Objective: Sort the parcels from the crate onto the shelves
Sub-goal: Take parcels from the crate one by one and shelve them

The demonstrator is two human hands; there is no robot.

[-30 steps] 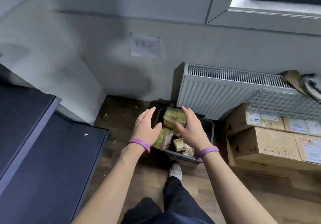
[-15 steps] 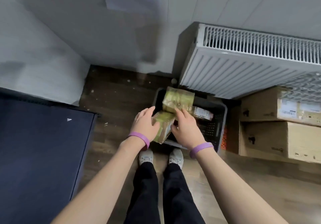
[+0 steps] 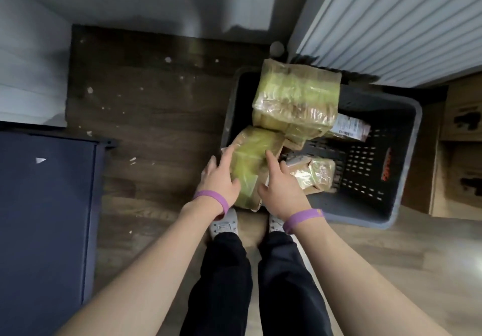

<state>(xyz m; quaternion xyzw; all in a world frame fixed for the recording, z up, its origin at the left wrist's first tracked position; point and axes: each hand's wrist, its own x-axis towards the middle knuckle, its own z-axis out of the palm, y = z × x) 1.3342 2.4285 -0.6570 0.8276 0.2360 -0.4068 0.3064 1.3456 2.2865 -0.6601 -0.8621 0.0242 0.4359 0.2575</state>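
Note:
A dark grey plastic crate (image 3: 407, 137) stands on the floor in front of my feet. Several tape-wrapped brown parcels lie in it. A large parcel (image 3: 297, 98) leans at the back, a labelled parcel (image 3: 349, 127) lies behind it, and a small parcel (image 3: 317, 175) lies on the crate floor. A yellow-taped parcel (image 3: 250, 158) stands against the crate's near left corner. My left hand (image 3: 219, 176) holds its left side, thumb on its face. My right hand (image 3: 281, 189) holds its right side, index finger laid across the top.
A white radiator (image 3: 391, 22) is behind the crate. Cardboard boxes (image 3: 459, 153) are stacked to the right. A dark blue cabinet (image 3: 44, 218) stands at the left. Wooden floor (image 3: 146, 106) lies between cabinet and crate.
My view has tilted down and come closer to the crate. Both hands have dropped from the upper parcel to the yellow-taped parcel at the near left corner and closed in on its sides.

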